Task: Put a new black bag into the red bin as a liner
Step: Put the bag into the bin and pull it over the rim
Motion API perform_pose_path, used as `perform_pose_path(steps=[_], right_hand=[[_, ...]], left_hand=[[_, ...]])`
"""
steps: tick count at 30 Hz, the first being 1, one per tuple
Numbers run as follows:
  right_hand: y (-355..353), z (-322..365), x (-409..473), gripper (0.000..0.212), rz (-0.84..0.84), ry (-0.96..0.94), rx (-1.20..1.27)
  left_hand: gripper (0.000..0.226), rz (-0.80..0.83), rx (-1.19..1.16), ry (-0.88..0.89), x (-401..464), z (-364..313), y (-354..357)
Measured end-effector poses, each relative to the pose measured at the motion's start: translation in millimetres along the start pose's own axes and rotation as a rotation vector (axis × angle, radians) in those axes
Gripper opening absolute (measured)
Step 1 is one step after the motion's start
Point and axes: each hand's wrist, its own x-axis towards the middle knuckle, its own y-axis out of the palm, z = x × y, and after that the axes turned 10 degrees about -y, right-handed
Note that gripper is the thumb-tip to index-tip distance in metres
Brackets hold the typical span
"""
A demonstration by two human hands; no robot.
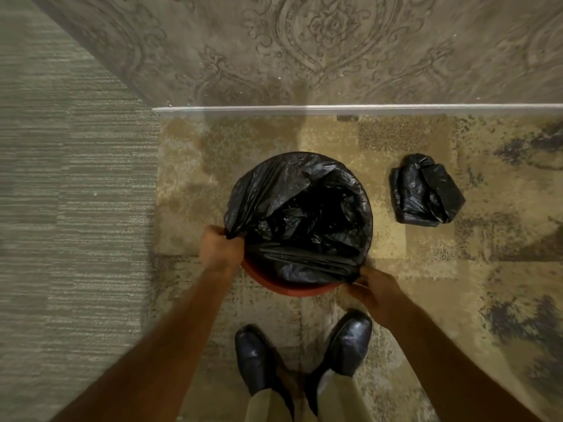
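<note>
The round red bin (274, 287) stands on the carpet in front of my feet. A black bag (298, 208) sits in it, its mouth spread over the far and side rim. Only the near arc of the red rim shows bare. My left hand (221, 248) is shut on the bag's edge at the near left of the rim. My right hand (377, 287) grips the bag's edge at the near right. The edge is stretched taut between both hands, just inside the near rim.
A second black bag (425, 190), bundled up, lies on the carpet to the right of the bin. A wall with a white baseboard (335, 109) runs just behind the bin. My two black shoes (304, 354) stand close to its near side.
</note>
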Motion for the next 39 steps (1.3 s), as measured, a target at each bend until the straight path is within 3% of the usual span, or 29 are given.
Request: perform_pose_path(steps=[5,9,12,16,21,26,28,31,34,39], right_hand=[[1.6,-11.9,-9.4,0.012,0.058,0.047,0.099],[10.5,-26.5,-15.2,0.019,0.143,0.049,0.102],[20.3,-40.1,-19.9,0.03,0.134,-0.033,0.195],[28.7,-51.3,-27.1,0.045,0.019,-0.178,0.216],[21.0,-53.7,-36.4,0.021,0.026,-0.234,0.316],[19.5,-59.2,-35.6,0.013,-0.078,-0.258,0.37],[21.4,-62.2,-33.7,0.013,-0.099,-0.187,0.408],[28.3,-64.8,-32.0,0.014,-0.041,-0.151,0.434],[26.8,-62.8,-30.9,0.016,-0.025,-0.165,0.483],[22.7,-45.7,-28.1,0.023,-0.094,-0.314,0.248]], left_hand=[[0.014,0.165,-0.348,-0.148,2.6,38.3,-5.0],[0.022,0.297,-0.588,-0.225,-6.0,53.2,-7.3],[0.027,0.367,-0.543,-0.182,-11.8,55.7,-3.2],[0.029,0.281,-0.347,-0.052,-15.6,56.7,-1.8],[0.032,0.202,-0.221,0.045,-27.6,61.8,3.9],[0.011,0.298,-0.496,-0.159,-37.7,72.0,11.1],[0.019,0.313,-0.535,-0.21,-41.2,75.3,13.7],[0.001,0.334,-0.569,-0.241,-43.1,76.3,17.6],[0.009,0.391,-0.547,-0.226,-43.9,77.6,19.7],[0.012,0.419,-0.621,-0.238,-53.1,79.3,27.1]])
